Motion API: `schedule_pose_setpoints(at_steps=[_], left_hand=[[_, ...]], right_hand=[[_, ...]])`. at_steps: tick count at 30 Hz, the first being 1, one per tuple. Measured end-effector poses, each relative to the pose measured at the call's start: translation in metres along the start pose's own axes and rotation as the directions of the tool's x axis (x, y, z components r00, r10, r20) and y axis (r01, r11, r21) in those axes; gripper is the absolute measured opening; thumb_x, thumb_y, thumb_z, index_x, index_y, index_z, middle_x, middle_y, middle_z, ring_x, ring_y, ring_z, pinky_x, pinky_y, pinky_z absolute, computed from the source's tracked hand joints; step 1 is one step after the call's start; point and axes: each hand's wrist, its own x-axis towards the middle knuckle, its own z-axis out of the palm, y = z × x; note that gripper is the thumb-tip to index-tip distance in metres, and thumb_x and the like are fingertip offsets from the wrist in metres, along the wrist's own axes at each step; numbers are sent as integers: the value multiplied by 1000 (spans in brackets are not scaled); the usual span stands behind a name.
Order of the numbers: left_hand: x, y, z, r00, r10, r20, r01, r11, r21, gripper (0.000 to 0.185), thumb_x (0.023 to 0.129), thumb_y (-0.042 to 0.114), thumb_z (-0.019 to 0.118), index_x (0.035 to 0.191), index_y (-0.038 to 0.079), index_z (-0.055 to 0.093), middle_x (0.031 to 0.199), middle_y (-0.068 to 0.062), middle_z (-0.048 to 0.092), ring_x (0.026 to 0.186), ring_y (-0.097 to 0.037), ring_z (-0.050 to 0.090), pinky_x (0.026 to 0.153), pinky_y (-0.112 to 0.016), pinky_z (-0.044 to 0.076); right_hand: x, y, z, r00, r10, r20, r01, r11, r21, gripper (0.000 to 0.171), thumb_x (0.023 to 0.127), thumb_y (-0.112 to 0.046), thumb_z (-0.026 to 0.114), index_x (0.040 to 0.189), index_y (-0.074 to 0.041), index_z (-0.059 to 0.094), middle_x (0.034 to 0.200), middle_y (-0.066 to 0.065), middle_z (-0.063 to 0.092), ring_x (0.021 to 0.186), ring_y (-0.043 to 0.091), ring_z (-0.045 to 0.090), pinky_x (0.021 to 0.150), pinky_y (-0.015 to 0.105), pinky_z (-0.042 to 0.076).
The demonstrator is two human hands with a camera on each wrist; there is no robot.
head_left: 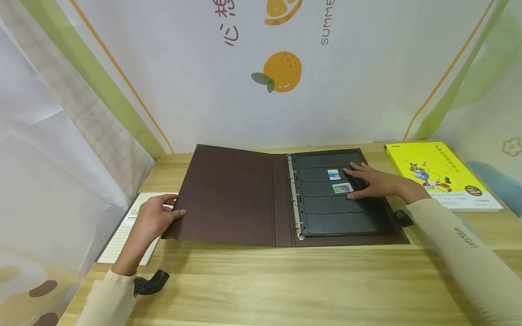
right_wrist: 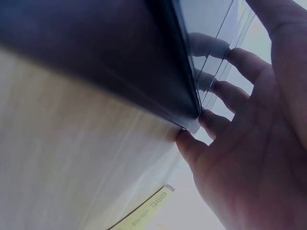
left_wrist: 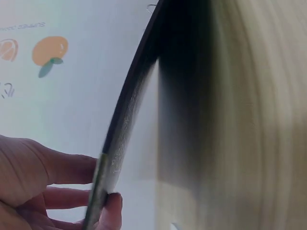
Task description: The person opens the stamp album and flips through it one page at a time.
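An open binder lies on the tabletop. Left hand fingers grip its cover edge; right hand fingers rest flat beside two stamps.

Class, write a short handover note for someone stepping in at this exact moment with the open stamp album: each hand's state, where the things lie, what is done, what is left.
Left hand: grips the outer edge of the brown album cover, thumb on top, fingers under it.
Right hand: lies flat, fingers straight, on the black pocket page, beside the two stamps.
Things: the album lies open on the wooden table; one stamp sits in the second strip, another stamp in the third. A yellow book lies to the right, a notepad under the left hand.
Done: album open, two stamps seated.
Left: probably the remaining strips, which look unfilled.
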Motion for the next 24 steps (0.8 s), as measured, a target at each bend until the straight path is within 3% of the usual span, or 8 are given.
schedule_pose_setpoints(at_steps=[9, 16, 24], left_hand=[[4, -14, 12, 999, -8, 41, 6, 999, 40, 54, 86, 17, 79, 127, -14, 60, 109, -31, 71, 98, -41, 71, 80, -49, 56], [5, -22, 23, 996, -26, 81, 22, 999, 44, 53, 86, 14, 79, 125, -16, 60, 111, -33, 70, 100, -42, 71, 85, -52, 56], [11, -23, 31, 998, 39, 45, -42, 996, 74, 49, 81, 13, 83, 116, -16, 64, 99, -29, 74, 94, -42, 73, 84, -53, 55]], right_hand=[[-1, -1, 1, 1000, 2, -2, -2, 1000, 16, 101, 83, -53, 77, 159, -6, 30, 166, 30, 11, 151, 57, 5, 115, 75, 18], [-1, -3, 5, 1000, 5, 8, -6, 1000, 20, 102, 83, -56, 76, 159, -6, 30, 166, 30, 11, 151, 56, 5, 115, 74, 17], [-1, -1, 2, 1000, -1, -3, 1, 1000, 17, 101, 83, -54, 77, 159, -6, 30, 166, 30, 11, 151, 57, 5, 115, 75, 17]])
